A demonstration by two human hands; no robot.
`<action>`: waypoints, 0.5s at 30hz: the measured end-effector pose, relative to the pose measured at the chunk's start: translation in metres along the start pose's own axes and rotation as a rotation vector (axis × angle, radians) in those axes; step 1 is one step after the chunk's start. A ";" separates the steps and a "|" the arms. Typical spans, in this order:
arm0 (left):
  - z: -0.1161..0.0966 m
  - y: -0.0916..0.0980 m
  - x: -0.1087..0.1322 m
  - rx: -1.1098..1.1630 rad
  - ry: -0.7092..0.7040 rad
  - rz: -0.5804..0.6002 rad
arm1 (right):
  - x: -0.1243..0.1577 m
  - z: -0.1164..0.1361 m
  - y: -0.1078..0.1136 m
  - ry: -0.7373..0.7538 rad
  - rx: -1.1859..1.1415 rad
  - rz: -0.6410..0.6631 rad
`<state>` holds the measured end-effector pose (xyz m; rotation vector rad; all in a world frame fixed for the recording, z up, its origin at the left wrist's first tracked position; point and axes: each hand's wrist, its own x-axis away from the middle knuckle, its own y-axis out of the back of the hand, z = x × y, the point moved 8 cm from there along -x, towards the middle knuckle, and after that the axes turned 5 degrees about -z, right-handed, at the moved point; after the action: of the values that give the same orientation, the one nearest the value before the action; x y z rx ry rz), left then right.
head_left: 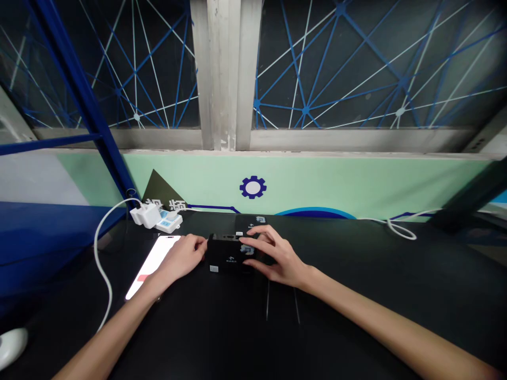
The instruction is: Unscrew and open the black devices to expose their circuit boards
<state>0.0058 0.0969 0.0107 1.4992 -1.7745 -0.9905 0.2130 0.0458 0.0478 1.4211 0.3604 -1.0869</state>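
A small black box [225,257] with a white label and printed marks stands on the black table, between my two hands. My left hand [185,257] is at its left end, fingers curled in; what they pinch, if anything, is too small to tell. My right hand [277,256] is at its right end, fingers spread, with fingertips on or close to the top and front. Behind the box is another dark printed item [241,219], partly hidden by my right hand. A phone with a lit white screen [152,264] lies under my left wrist.
A white power strip [168,221] with a plugged-in white adapter [146,215] is at the back left, its cable [98,253] curving forward. A white mouse [12,345] lies far left. Another white cable [402,230] runs along the green wall.
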 end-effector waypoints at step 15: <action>0.000 0.003 0.002 -0.041 0.034 -0.031 | -0.002 0.019 0.011 0.223 0.059 -0.019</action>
<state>0.0036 0.0955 0.0133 1.5130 -1.7019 -1.0047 0.2131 0.0275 0.0601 1.5996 0.5056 -0.9631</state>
